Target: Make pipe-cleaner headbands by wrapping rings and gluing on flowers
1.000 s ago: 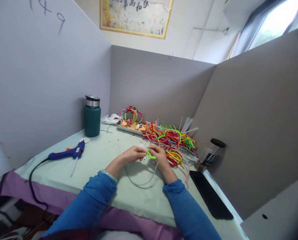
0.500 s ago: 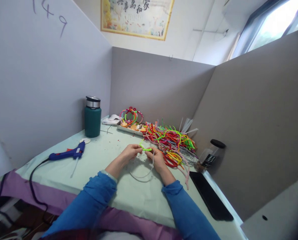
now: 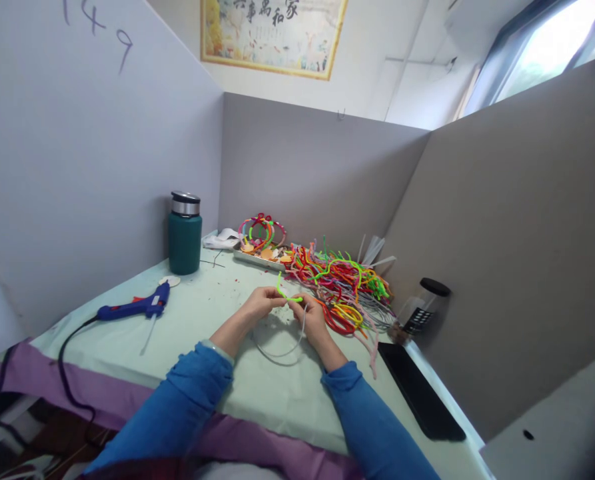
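A bright green pipe cleaner [image 3: 296,299] spans my two hands, its free end bent upward above my left fingertips. My left hand [image 3: 260,304] is closed in a pinch on it. Closed too, my right hand [image 3: 314,316] grips a thin grey hoop [image 3: 301,339], with the green piece running along it at the fingertips. The hoop hangs in a curve below both hands, over the table. How the green piece meets the hoop is partly hidden by my fingers.
Behind my hands lies a heap of coloured pipe cleaners [image 3: 337,267], beside a shallow tray [image 3: 260,259] with wrapped hoops. On the left are a green bottle [image 3: 184,237] and a blue glue gun [image 3: 134,307]. A clear jar [image 3: 421,310] and a black flat object [image 3: 420,393] sit right.
The green pipe cleaner's free end now stands taller and further left above my left fingers. The grey hoop has swung slightly left; both hands stay nearly in place.
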